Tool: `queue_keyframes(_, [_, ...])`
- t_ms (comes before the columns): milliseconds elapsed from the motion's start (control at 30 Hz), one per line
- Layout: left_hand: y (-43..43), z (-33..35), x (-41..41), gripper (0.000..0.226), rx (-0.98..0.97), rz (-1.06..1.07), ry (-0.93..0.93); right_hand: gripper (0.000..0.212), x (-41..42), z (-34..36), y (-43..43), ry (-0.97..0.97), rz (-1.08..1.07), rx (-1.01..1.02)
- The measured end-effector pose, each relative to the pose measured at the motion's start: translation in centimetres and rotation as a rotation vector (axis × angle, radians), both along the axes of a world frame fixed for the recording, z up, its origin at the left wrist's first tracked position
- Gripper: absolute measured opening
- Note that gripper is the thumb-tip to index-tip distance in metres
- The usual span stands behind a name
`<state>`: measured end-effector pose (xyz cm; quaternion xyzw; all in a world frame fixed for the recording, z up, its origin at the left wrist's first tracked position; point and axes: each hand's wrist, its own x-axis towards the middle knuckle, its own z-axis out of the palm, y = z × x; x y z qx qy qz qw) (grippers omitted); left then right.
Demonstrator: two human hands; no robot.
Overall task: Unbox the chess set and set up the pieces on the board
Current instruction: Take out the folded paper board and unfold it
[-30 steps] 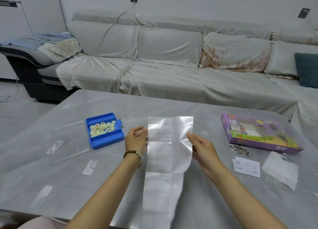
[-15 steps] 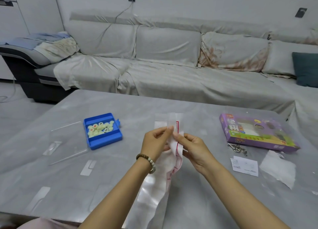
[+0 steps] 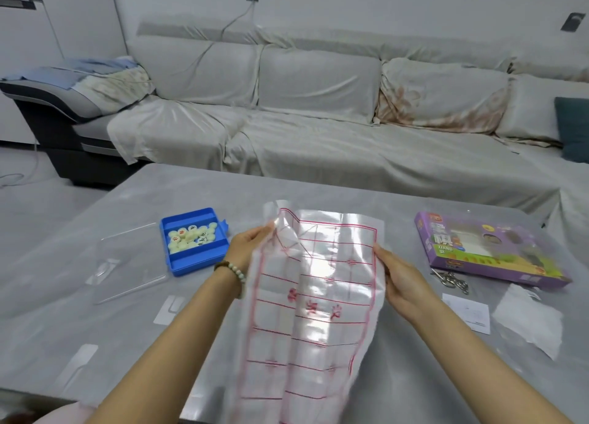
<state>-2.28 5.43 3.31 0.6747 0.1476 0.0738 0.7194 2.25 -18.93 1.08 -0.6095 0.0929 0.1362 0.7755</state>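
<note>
Grip first: the left hand is pinching the upper left edge of a thin, translucent xiangqi board sheet. The right hand is clasping the sheet's right edge, with fingers curling behind the plastic and the thumb lying along the front. Both grips are closing on the sheet and holding it up above the grey bench, directly in front of the person. Its red grid and red characters are facing the camera, its top left corner is folding over, and its lower end is hanging toward the near edge of the bench. A bead bracelet is circling the left wrist.

Left of the left hand, an open blue tray is sitting on the bench, carrying a heap of cream, round xiangqi pieces in its far part. A clear lid is lying flat just beside the tray, on its left. Well to the right, a purple game box marked XIANG QI is resting on the bench. A cluster of metal rings is lying at the box's near edge, with a white card in front of them and a crumpled clear bag beside the card. Beyond the bench, a sofa draped in pale cloth is stretching across the room.
</note>
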Motion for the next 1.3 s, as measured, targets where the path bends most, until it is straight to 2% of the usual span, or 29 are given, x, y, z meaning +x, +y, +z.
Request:
queue_keyframes(167, [2.7,-1.1,1.6,0.021,0.155,-0.092,0.216,0.021,2.0,-2.7,-2.4,0.075,-0.081,-0.302])
queue_keyframes(267, [3.6,-1.9,2.2,0.022,0.074,-0.155,0.308,0.023,3.3,-4.0,-2.9,0.041,-0.056,-0.439])
queue_keyframes(333, [4.4,-2.8,2.8,0.030,0.144,-0.151,0.349,0.024,3.9,-4.5,-2.7,-0.002,-0.045,-0.503])
queue_keyframes(433, [5.1,-3.7,3.8,0.018,0.121,-0.004,0.340,0.022,4.8,-4.9,-2.4,-0.035,-0.061,-0.526])
queue_keyframes(500, [5.4,-4.3,4.6,0.025,0.158,0.192,0.273,0.019,5.1,-5.1,-2.0,-0.056,-0.100,-0.578])
queue_keyframes(567, [4.2,-4.5,3.9,0.034,0.530,0.338,0.064,0.029,4.9,-5.8,-1.7,-0.148,-0.160,-0.739])
queue_keyframes(600, [2.9,-4.7,3.0,0.035,0.707,0.288,-0.132,0.038,4.5,-6.2,-1.5,-0.252,-0.159,-0.893])
queue_keyframes(633, [0.9,-5.0,1.7,0.037,0.829,0.117,-0.302,0.045,3.8,-6.6,-1.0,-0.398,-0.123,-1.075])
queue_keyframes(667, [-1.2,-5.3,0.4,0.041,0.970,-0.136,-0.374,0.050,2.9,-7.2,-0.4,-0.551,-0.054,-1.236])
queue_keyframes(700, [-3.2,-6.0,-0.8,0.045,1.131,-0.380,-0.354,0.052,2.0,-7.7,0.3,-0.671,0.052,-1.330])
queue_keyframes(733, [-4.8,-7.1,-1.6,0.048,1.293,-0.563,-0.240,0.051,1.0,-7.9,1.1,-0.726,0.173,-1.355])
queue_keyframes(800, [-6.2,-9.2,-2.4,0.057,1.456,-0.645,0.064,0.050,-0.7,-9.2,2.2,-0.674,0.354,-1.354])
queue_keyframes(833, [-6.2,-10.1,-2.5,0.061,1.470,-0.631,0.162,0.054,-1.4,-9.9,2.4,-0.612,0.416,-1.371])
queue_keyframes(900, [-5.5,-11.4,-2.4,0.066,1.464,-0.607,0.244,0.074,-2.3,-11.0,2.6,-0.571,0.478,-1.442])
queue_keyframes(967, [-4.8,-12.1,-2.1,0.068,1.430,-0.602,0.247,0.093,-2.4,-11.7,2.4,-0.588,0.486,-1.488])
queue_keyframes(1067, [-4.0,-12.7,-1.4,0.071,1.410,-0.560,0.198,0.100,-1.7,-11.7,2.7,-0.585,0.471,-1.484])
queue_keyframes(1133, [-3.2,-13.1,-0.1,0.073,1.415,-0.539,0.161,0.095,-1.0,-11.5,3.4,-0.573,0.458,-1.462])
queue_keyframes(1300, [-0.6,-13.2,4.2,0.081,1.449,-0.576,0.102,0.060,1.5,-11.2,5.9,-0.507,0.398,-1.503])
